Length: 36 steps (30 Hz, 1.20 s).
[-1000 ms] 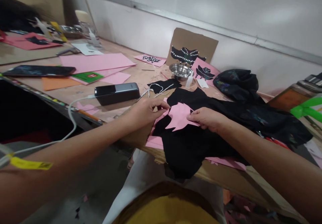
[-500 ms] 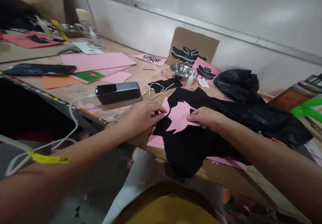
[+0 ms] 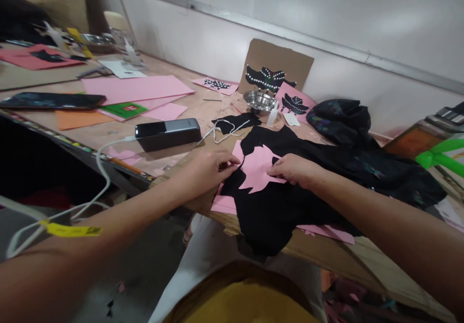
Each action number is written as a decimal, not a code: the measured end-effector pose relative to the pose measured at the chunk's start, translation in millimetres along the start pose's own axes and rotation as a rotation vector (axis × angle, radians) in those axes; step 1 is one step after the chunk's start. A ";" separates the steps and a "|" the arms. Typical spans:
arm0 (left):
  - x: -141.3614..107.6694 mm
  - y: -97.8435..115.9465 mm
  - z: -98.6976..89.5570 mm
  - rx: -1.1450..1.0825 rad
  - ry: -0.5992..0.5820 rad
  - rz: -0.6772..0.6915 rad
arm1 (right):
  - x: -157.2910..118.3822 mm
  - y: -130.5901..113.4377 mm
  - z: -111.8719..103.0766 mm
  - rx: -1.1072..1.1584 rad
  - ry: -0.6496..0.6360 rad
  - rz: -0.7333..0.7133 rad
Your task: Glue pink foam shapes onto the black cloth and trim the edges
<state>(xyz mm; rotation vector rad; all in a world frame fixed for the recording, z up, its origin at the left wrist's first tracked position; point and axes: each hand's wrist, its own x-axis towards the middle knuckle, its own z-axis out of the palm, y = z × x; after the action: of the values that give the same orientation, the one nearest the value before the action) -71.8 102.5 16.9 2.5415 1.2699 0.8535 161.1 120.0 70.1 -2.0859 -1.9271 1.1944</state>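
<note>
A pink paper cut-out (image 3: 254, 169) with pointed edges lies over black fabric (image 3: 266, 216) at the table's front edge. My right hand (image 3: 292, 168) pinches the cut-out's right side, with a small dark tip showing by the thumb. My left hand (image 3: 215, 167) is at the cut-out's left, thumb and forefinger closed together at the fabric's edge; what lies between those fingertips is too small to make out. More pink paper (image 3: 224, 204) sticks out from beneath the fabric.
Behind are a white bead string (image 3: 232, 132), a metal bowl (image 3: 259, 101), a small glue bottle (image 3: 272, 115) and a beaded black piece on cardboard (image 3: 286, 54). A power bank (image 3: 168, 133) with a white cable and a phone (image 3: 52, 100) lie left; a glass jar (image 3: 424, 134) stands right.
The view has shifted slightly. Both hands keep nearly the same places, and the pink cut-out stays on the black fabric.
</note>
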 end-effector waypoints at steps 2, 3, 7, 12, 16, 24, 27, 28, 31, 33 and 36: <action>0.0 1.8 0.0 0.003 0.018 0.030 | -1.9 -2.5 0.2 -0.010 0.011 0.012; 0.1 3.0 0.0 0.008 0.027 0.047 | -2.5 -3.5 0.5 -0.016 0.015 0.015; 0.9 9.0 -1.8 0.075 0.017 0.103 | -2.9 -5.0 1.6 -0.016 0.018 0.037; 2.3 13.4 -4.8 0.145 -0.046 0.123 | -1.9 -4.7 2.2 0.001 0.020 0.015; 2.7 13.8 -5.3 0.163 -0.074 0.105 | -1.8 -5.2 2.2 -0.024 0.029 0.018; 2.4 14.0 -6.6 0.160 -0.083 0.103 | -4.5 -9.1 2.4 -0.086 0.032 0.029; 2.3 12.4 -4.8 0.172 -0.093 0.103 | -5.8 -11.0 2.9 -0.104 0.028 0.039; 2.3 12.2 -4.3 0.175 -0.093 0.102 | -5.8 -11.1 3.1 -0.109 0.028 0.043; 2.1 13.7 -4.3 0.181 -0.081 0.085 | -4.3 -9.8 3.6 -0.114 0.034 0.037; 2.0 16.0 -4.9 0.192 -0.099 0.065 | -3.1 -8.8 3.7 -0.120 0.033 0.031; 1.7 19.2 -5.5 0.221 -0.147 0.050 | -2.6 -9.0 3.5 -0.142 0.025 0.031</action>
<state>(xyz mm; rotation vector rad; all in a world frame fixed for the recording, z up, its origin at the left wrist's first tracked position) -61.1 91.3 29.6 2.7575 1.3252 0.5494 152.0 118.1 73.7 -2.1953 -2.0311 1.0602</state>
